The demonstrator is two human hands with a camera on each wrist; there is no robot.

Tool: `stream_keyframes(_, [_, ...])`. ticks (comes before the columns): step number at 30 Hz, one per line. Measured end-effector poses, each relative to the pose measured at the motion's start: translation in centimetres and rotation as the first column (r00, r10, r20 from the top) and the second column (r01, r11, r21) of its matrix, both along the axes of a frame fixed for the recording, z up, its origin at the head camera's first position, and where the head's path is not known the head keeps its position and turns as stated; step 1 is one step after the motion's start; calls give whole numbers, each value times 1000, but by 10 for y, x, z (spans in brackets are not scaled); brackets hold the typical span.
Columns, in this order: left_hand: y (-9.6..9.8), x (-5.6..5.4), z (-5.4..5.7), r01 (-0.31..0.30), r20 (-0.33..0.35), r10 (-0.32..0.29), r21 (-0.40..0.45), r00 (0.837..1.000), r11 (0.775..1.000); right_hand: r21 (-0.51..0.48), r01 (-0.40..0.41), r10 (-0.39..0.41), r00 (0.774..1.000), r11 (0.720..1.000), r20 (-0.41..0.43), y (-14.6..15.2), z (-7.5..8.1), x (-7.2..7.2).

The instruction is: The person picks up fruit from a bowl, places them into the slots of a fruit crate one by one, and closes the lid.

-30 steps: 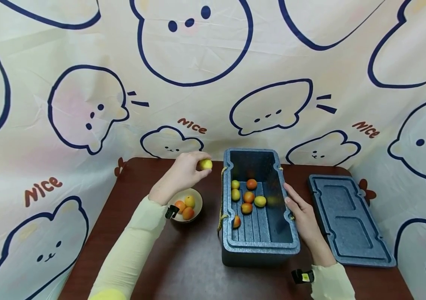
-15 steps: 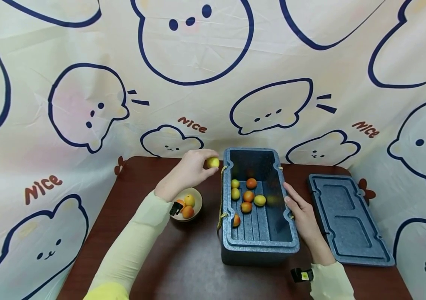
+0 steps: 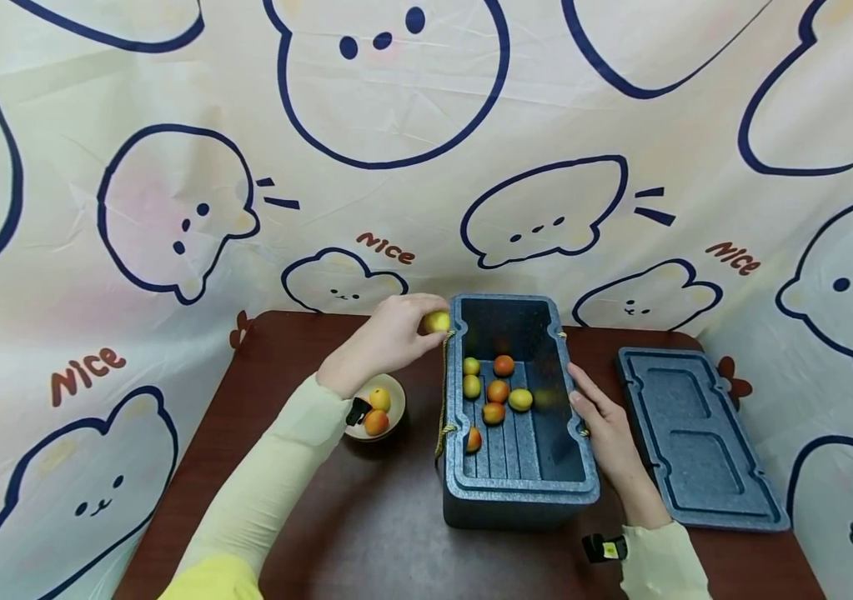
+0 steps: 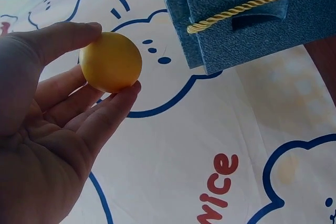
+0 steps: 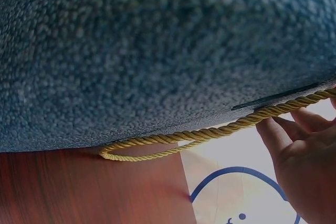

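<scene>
A small round yellow fruit (image 4: 111, 62) is pinched between the thumb and fingertips of my left hand (image 3: 388, 337). That hand is just outside the left rim of the blue-grey foam box (image 3: 524, 493), near its far end. Inside the box lie several yellow and orange-red fruits, among them a yellow one (image 3: 520, 400) and a reddish one (image 3: 504, 366). My right hand (image 3: 609, 433) rests against the box's right side, fingers fairly straight at the rim. In the right wrist view its fingertips meet the yellow rope (image 5: 220, 132) along the box wall.
Partly behind my left wrist, a pale bowl (image 3: 398, 421) holds a yellow fruit (image 3: 379, 399) and orange ones. The box's lid (image 3: 704, 442) lies flat on the brown table (image 3: 366, 533) at the right. A patterned cloth (image 3: 426, 200) hangs behind and beside the table.
My left hand has moved right with the yellow fruit, from above the table to the box's left rim. The right hand and the fruits in the box stay put.
</scene>
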State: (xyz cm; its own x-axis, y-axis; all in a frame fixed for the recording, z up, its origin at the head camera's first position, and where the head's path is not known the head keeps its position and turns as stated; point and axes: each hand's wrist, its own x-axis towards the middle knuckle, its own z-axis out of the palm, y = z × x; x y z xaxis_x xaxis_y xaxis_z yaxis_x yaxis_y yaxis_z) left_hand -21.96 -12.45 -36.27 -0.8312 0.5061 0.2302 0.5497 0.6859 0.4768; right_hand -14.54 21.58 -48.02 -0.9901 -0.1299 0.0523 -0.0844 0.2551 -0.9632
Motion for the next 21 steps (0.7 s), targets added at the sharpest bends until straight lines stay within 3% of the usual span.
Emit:
stream_keyframes(13, [13,0,10,39,4,-39,-16,999,999,8,-5,5,1000,1000,-15,2,1,-2])
stream_keyframes(21, [19,-1,10,59,6,-59,-30,998,998,-13,-10,10,1000,1000,-3,0,1,0])
